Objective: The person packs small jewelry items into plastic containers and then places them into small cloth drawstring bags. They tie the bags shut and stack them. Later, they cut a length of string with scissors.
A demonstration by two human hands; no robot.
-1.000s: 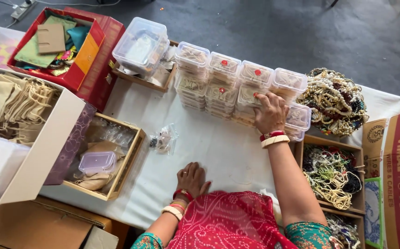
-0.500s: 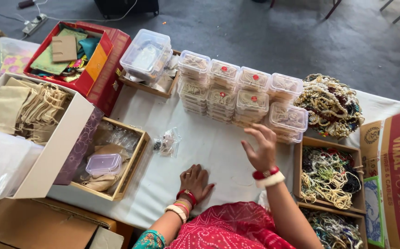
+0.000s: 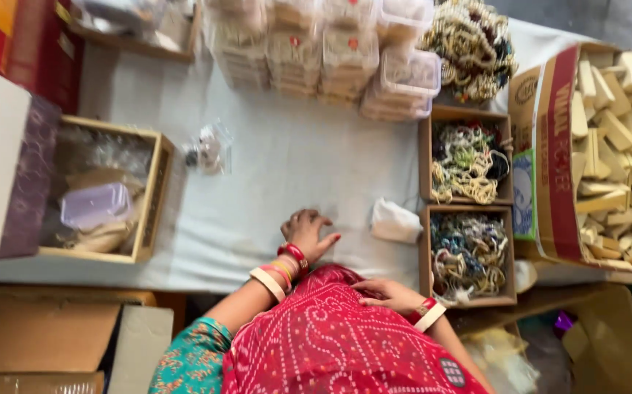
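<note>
The table [image 3: 294, 160] w/ pale cover carries a bead tray [image 3: 467, 255] at its near edge, and just left of this tray lies the packet [image 3: 394, 221], small, white and crumpled. It is prob. very light and soft, maybe slippery, so better to pinch it at a raised fold. Left hand [image 3: 307, 235], further left of the tray, lies flat and open on the cover, holding nothing; right hand [image 3: 392, 294], below-left of the tray, rests loose on red cloth [image 3: 316, 343], gripping nothing.

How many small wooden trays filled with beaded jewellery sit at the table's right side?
2, one behind the other: the far tray sits below the clear boxes; the near tray lies beside the right hand. Others may lie out of view.
</note>
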